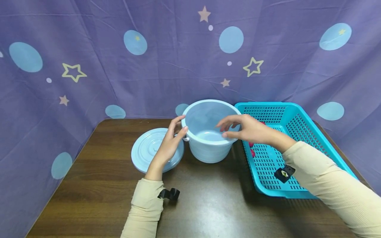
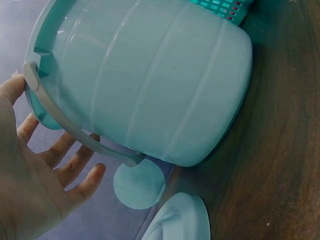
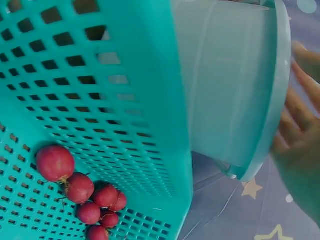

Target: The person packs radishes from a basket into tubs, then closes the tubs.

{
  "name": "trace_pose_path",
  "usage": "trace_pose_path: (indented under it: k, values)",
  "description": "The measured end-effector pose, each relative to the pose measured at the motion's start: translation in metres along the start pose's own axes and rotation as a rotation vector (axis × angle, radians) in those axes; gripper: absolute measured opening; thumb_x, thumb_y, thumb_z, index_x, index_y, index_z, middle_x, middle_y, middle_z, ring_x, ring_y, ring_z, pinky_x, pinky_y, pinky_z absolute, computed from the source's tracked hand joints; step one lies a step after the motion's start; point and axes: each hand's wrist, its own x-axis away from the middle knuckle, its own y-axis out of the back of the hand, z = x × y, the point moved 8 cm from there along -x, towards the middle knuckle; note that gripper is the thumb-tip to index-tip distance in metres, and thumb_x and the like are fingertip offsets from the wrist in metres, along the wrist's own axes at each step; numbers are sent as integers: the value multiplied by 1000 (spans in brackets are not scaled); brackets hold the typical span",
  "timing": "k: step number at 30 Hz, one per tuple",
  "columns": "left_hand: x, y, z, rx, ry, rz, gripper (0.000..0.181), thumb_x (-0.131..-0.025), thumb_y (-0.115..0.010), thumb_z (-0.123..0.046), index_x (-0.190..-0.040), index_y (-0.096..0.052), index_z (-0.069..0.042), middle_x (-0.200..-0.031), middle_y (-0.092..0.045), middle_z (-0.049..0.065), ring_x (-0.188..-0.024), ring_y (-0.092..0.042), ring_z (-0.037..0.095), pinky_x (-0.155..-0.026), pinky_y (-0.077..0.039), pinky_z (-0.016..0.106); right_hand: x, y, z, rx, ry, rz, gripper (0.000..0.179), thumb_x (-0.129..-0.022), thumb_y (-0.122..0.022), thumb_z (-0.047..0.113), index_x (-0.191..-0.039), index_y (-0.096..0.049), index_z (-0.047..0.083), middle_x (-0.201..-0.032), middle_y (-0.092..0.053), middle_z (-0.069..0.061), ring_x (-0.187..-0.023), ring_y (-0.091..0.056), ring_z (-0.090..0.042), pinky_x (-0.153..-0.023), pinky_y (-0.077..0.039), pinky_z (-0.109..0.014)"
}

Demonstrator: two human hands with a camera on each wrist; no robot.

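Observation:
A light blue bucket (image 1: 209,152) stands upright on the table, its pale handle (image 2: 65,122) hanging down at the side in the left wrist view. My left hand (image 1: 170,145) touches the bucket's left rim, thumb tip by the handle joint and the other fingers spread. Over the bucket's opening, near the right rim, hovers my right hand (image 1: 245,129), fingers loosely bent and holding nothing. Inside the bucket, the visible floor shows no objects. Left of it lies a round light blue lid (image 1: 146,150), partly covered by my left hand and forearm.
A turquoise perforated basket (image 1: 271,192) stands right of the bucket, close against it. Several red radishes (image 3: 55,163) lie in it along the side nearest the bucket. Behind the wooden table (image 1: 89,185) hangs a purple curtain (image 1: 178,66) with stars and dots.

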Motion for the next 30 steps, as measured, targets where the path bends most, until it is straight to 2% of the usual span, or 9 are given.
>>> trace_pose_path:
  k: [4,8,13,19,24,27,30]
  values:
    - [0,0,0,-1,-2,-4,50,-103,-52,-29,-150,-36,-21,-142,-45,16,-129,-45,33,-106,-36,53,4,14,0,-13,49,-106,27,-91,-74,17,-118,-70,14,-107,-70,3,-97,-62,-11,-91,-49,-40]
    - [0,0,0,1,-3,-2,49,-104,-51,-30,-150,-36,-21,-142,-45,16,-128,-45,33,-105,-37,53,11,26,-6,-24,49,-167,26,-92,-73,15,-118,-70,15,-106,-71,3,-95,-62,-11,-88,-49,-38]
    - [1,0,0,8,-5,0,49,-104,-51,-29,-150,-36,-21,-142,-45,18,-127,-46,31,-104,-38,52,22,37,-19,-16,-17,-208,26,-93,-72,17,-118,-70,13,-109,-70,2,-96,-61,-11,-86,-49,-31]
    - [0,0,0,1,2,1,49,-104,-51,-29,-150,-36,-21,-142,-45,17,-127,-46,32,-104,-38,52,37,50,-46,-35,-118,-263,27,-94,-71,19,-120,-70,12,-107,-70,-3,-95,-62,-14,-75,-54,-29]
    - [0,0,1,-1,3,-7,49,-103,-51,-29,-150,-36,-21,-141,-45,17,-127,-46,34,-104,-38,52,45,54,-76,-29,-220,-239,30,-95,-69,24,-121,-68,9,-110,-69,-8,-94,-64,-20,-73,-56,-32]
    - [1,0,1,-2,3,-5,49,-103,-51,-29,-150,-36,-21,-141,-45,17,-128,-45,34,-104,-38,52,48,51,-93,-8,-254,-184,31,-95,-69,24,-121,-67,6,-109,-69,-9,-94,-65,-24,-76,-55,-31]
    - [1,1,1,-6,-1,-10,49,-104,-51,-30,-150,-36,-22,-141,-45,17,-128,-45,34,-104,-38,52,50,45,-109,21,-272,-118,31,-95,-69,23,-120,-67,5,-109,-69,-9,-97,-63,-24,-80,-54,-35]
